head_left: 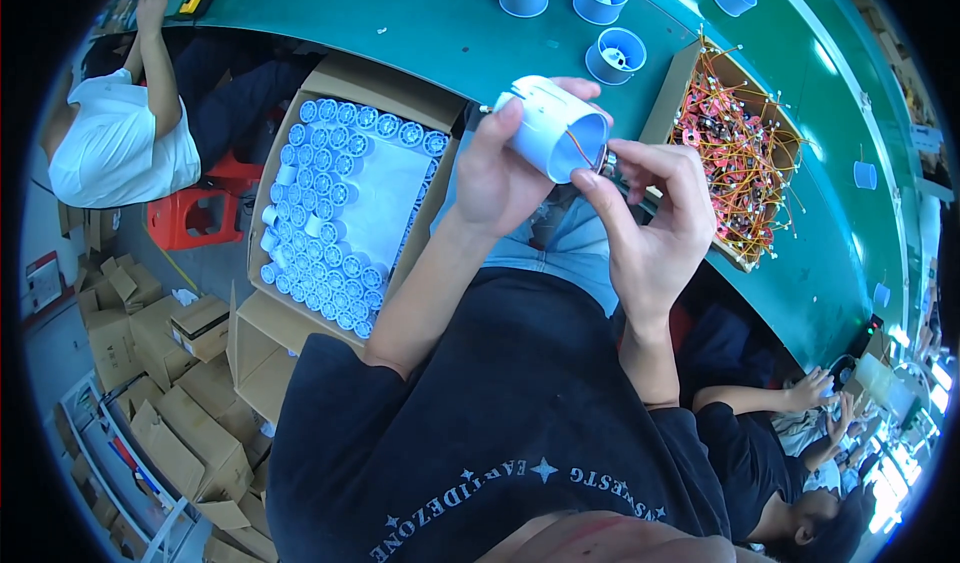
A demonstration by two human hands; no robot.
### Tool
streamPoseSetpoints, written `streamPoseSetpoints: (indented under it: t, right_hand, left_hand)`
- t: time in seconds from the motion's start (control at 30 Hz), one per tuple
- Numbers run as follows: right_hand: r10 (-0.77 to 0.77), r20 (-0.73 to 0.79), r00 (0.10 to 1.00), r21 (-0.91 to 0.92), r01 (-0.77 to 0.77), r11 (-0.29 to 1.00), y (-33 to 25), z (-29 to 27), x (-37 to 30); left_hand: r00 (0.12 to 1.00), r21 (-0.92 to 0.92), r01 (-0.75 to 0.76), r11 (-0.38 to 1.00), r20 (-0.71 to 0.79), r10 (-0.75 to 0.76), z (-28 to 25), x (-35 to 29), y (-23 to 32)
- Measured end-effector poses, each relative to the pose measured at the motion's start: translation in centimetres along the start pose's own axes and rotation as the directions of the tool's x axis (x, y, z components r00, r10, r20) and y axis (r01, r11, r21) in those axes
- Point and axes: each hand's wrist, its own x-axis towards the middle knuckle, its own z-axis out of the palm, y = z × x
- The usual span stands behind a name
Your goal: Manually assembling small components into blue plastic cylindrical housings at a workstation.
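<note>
My left hand (497, 183) is wrapped round a white plastic cylinder-shaped housing (548, 123), tilted with its open mouth toward my right hand. A reddish-orange wire (577, 146) runs inside the mouth. At the rim, my right hand (660, 208) pinches a small dark and metallic part (606, 159), mostly covered by my thumb and fingers; its exact kind cannot be made out. Near my right hand, a cardboard box (663, 103) holds many red circuit boards (735, 148) with orange wires and small white connectors.
Several similar white housings (615, 56) stand on the green table (430, 38). An open carton (385, 71) to the left holds many small round white parts (325, 188). Beyond it are a red stool (195, 218), a co-worker (125, 143) and stacked cardboard boxes (190, 443). Another co-worker (750, 453) sits at right.
</note>
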Motion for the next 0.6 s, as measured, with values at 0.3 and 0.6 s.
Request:
streamPoseSetpoints:
  t: [0.3,0.6]
  right_hand:
    - [0.048,-0.05,0.998,-0.045,-0.05,0.998,-0.1,0.6,-0.1]
    - [-0.043,0.037,0.998,-0.135,0.048,0.99,0.1,0.5,-0.5]
  left_hand:
    - [0.998,-0.262,0.067,0.963,0.015,-0.066,1.4,0.0,0.0]
    - [0.992,-0.148,0.083,0.986,-0.086,-0.096,-0.4,0.4,-1.0]
